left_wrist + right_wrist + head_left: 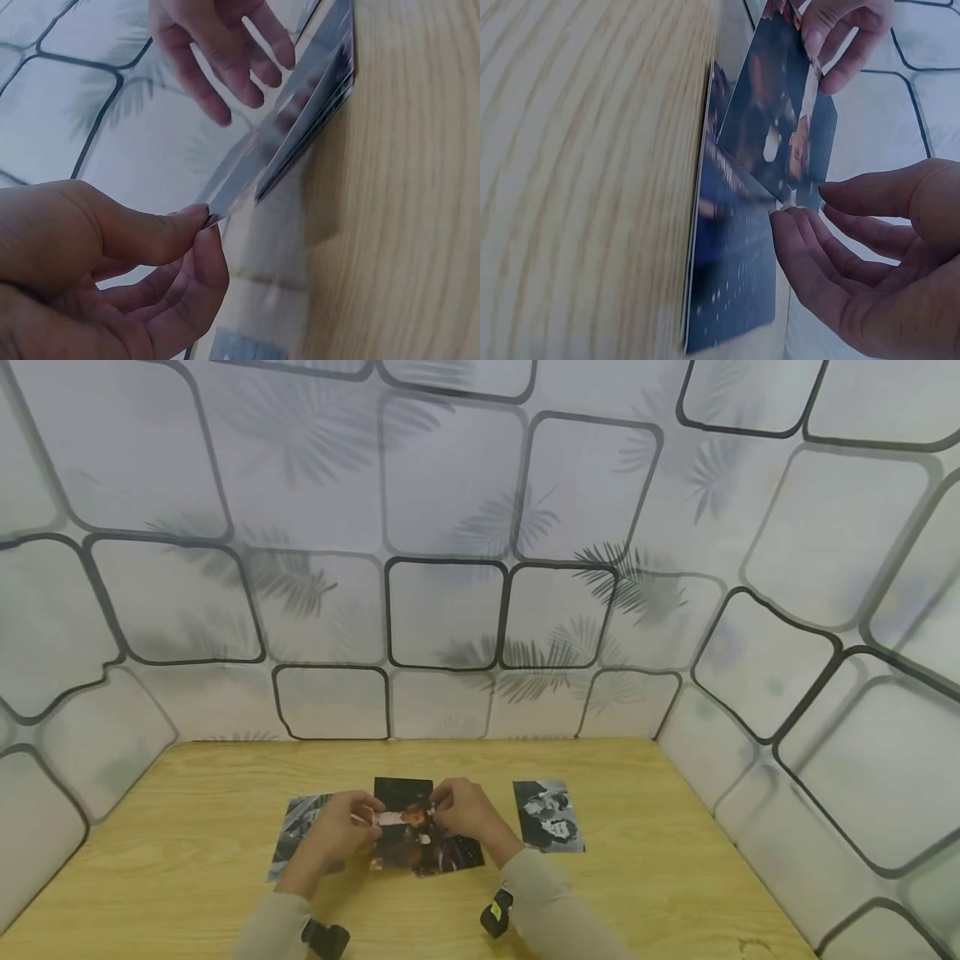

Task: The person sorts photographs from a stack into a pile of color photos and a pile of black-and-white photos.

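Observation:
My left hand (347,827) pinches the edge of a dark colour photo print (403,793) between thumb and fingertips, as the left wrist view (150,255) shows. The print (769,112) is tilted up off the table. At its opposite edge is my right hand (465,810), its thumb and fingertips spread around the corner with a gap between them. In the left wrist view the right hand's fingers (217,52) look nearly straight. Beneath the raised print, more dark prints (735,285) lie stacked, their lower right part (453,857) showing.
A black-and-white photo (288,839) lies at left, partly hidden by my left hand and forearm. Another black-and-white photo (550,817) lies at right. The wooden table (420,918) meets a patterned cloth wall (450,610) at back and sides.

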The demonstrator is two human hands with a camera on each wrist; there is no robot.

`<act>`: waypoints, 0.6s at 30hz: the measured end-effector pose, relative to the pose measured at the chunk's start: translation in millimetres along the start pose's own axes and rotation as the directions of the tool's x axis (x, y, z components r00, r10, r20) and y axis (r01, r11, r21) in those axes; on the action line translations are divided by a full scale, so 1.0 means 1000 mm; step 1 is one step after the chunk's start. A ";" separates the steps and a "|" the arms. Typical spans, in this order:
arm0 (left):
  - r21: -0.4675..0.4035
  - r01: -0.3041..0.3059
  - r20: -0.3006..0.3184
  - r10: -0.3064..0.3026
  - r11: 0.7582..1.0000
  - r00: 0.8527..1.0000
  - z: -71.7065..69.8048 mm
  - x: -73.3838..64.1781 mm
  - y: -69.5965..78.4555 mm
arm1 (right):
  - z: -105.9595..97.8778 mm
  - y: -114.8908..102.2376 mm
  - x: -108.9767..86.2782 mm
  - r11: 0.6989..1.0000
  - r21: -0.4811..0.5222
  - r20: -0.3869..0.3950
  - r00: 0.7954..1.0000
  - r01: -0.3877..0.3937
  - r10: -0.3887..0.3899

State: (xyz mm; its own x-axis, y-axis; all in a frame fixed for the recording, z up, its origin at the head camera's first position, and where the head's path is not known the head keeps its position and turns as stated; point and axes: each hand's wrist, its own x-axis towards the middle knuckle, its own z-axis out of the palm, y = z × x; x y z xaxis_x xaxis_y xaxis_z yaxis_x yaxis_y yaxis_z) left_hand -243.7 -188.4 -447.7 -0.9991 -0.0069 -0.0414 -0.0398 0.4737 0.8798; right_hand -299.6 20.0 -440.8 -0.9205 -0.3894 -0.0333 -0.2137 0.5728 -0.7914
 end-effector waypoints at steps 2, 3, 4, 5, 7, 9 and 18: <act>0.009 0.002 0.017 -0.002 1.000 1.000 -0.009 -0.003 -0.004 | 0.006 -0.004 0.000 1.000 -0.008 0.016 1.000 0.008 -0.008; 0.017 0.001 0.023 -0.001 1.000 1.000 -0.014 -0.004 -0.006 | 0.009 -0.006 0.000 1.000 -0.021 0.023 1.000 0.015 -0.014; 0.020 0.001 0.025 -0.001 1.000 1.000 -0.018 -0.006 -0.007 | 0.012 -0.009 0.000 0.999 -0.029 0.030 0.999 0.017 -0.016; 0.031 -0.005 0.028 0.004 1.000 1.000 -0.022 -0.007 -0.009 | 0.014 -0.011 0.000 0.999 -0.028 0.039 0.999 0.020 -0.019; 0.046 -0.005 0.028 0.004 0.999 1.000 -0.030 -0.010 -0.013 | 0.018 -0.014 0.000 0.998 -0.051 0.046 0.999 0.023 -0.021; 0.058 -0.008 0.023 0.007 0.998 1.000 -0.037 -0.011 -0.018 | 0.021 -0.016 0.001 0.998 -0.064 0.047 0.999 0.023 -0.020; 0.209 0.046 -0.008 -0.046 0.977 0.999 -0.063 -0.014 -0.037 | 0.032 -0.020 0.001 1.000 -0.023 0.073 0.997 0.010 -0.008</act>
State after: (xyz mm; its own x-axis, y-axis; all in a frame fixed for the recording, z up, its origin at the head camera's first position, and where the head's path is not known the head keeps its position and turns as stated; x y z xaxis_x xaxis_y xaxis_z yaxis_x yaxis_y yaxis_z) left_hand -229.0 -261.6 -449.4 -0.9963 -0.0353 -0.0781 -0.0824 0.6462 0.7587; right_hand -285.7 -15.1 -444.9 -0.8926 -0.4453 -0.0710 -0.2300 0.5851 -0.7777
